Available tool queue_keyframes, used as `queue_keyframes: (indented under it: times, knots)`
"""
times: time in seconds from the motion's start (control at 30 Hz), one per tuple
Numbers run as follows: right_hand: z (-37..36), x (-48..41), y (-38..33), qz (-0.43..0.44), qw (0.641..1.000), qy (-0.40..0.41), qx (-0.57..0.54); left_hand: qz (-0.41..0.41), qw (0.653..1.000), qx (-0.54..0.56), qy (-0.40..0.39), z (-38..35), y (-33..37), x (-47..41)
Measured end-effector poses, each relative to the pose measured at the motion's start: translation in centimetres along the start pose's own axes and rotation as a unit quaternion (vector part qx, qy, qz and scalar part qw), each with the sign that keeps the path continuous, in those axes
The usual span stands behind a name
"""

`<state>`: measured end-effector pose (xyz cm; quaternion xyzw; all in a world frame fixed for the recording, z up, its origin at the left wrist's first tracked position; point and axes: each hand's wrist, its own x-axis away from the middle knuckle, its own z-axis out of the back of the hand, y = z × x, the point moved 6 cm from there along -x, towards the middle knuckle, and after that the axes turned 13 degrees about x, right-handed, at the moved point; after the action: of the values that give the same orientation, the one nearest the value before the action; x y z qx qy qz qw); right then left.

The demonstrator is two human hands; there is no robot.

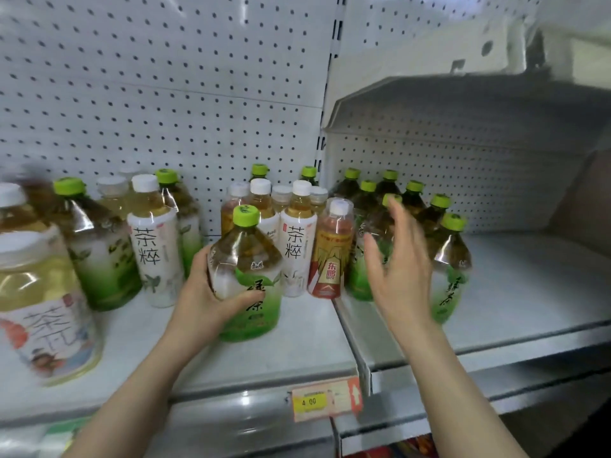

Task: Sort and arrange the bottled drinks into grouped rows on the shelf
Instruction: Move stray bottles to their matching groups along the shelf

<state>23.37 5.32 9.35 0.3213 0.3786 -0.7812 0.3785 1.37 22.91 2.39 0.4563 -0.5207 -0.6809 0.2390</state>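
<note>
- White-label bottle, left group: 茶粹, black brush characters, set vertically.
- Second white-label bottle, centre: 茶粹, likewise.
- Orange bottle beside it: 东鹏 on a red panel; smaller print unreadable.
- Green-label bottle, front: 茶 legible, the character above partly covered.
- Price tag on the shelf edge: 4 00.

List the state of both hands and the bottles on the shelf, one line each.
left hand, grips the green tea bottle.
green tea bottle, capped, upright, near the shelf front.
right hand, open, fingers spread in front of the green-capped group.
green-capped group, capped, clustered on the right shelf.
orange bottle, capped, slightly tilted.
white-label bottles, capped, upright.
</note>
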Motion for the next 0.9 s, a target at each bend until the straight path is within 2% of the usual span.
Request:
queue_keyframes:
  times: [0.07, 0.2, 0.3, 0.33, 0.37, 0.43, 0.5, 0.63, 0.7, 0.77, 0.9]
  knots:
    - [-2.8, -1.4, -2.5, 0.040, 0.996, -0.083, 0.012, -0.015, 1.000, 0.000, -0.001, -0.2, 0.3, 0.5]
    - [-6.6, -4.1, -3.0, -0.006, 0.983, -0.180, 0.021, -0.036, 0.999, -0.033, 0.021, -0.4, 1.1, 1.5]
    - [-6.3, -4.2, -2.7, -0.013, 0.984, -0.178, 0.012, -0.025, 0.997, -0.061, 0.042, -0.7, 1.4, 2.5]
    - [-5.7, -3.8, -2.5, -0.004, 0.986, -0.168, 0.001, -0.027, 0.993, -0.091, 0.072, -0.6, 1.8, 3.2]
    - [-4.9, -3.4, -2.4, 0.009, 0.987, -0.159, -0.010, -0.043, 0.985, -0.128, 0.112, -0.5, 2.3, 4.2]
    - [-3.0, -2.3, -1.9, 0.019, 0.986, -0.162, -0.036, -0.128, 0.959, -0.185, 0.174, -1.1, 3.9, 6.3]
    - [-0.9, -1.0, -1.8, 0.020, 0.980, -0.187, -0.069, -0.188, 0.952, -0.197, 0.142, -3.3, 5.2, 7.8]
    - [2.4, 1.7, -3.6, 0.053, 0.964, -0.222, -0.135, -0.128, 0.974, -0.185, -0.020, -9.0, 4.5, 8.6]
    - [3.3, 2.8, -5.0, 0.074, 0.961, -0.215, -0.155, -0.105, 0.984, -0.144, -0.024, -10.1, 4.1, 8.8]
    - [3.5, 3.3, -5.8, 0.080, 0.959, -0.213, -0.169, -0.094, 0.989, -0.111, 0.005, -9.9, 3.8, 8.7]
    - [2.6, 3.0, -6.5, 0.074, 0.932, -0.272, -0.229, -0.079, 0.990, -0.109, 0.031, -8.8, 3.3, 8.3]
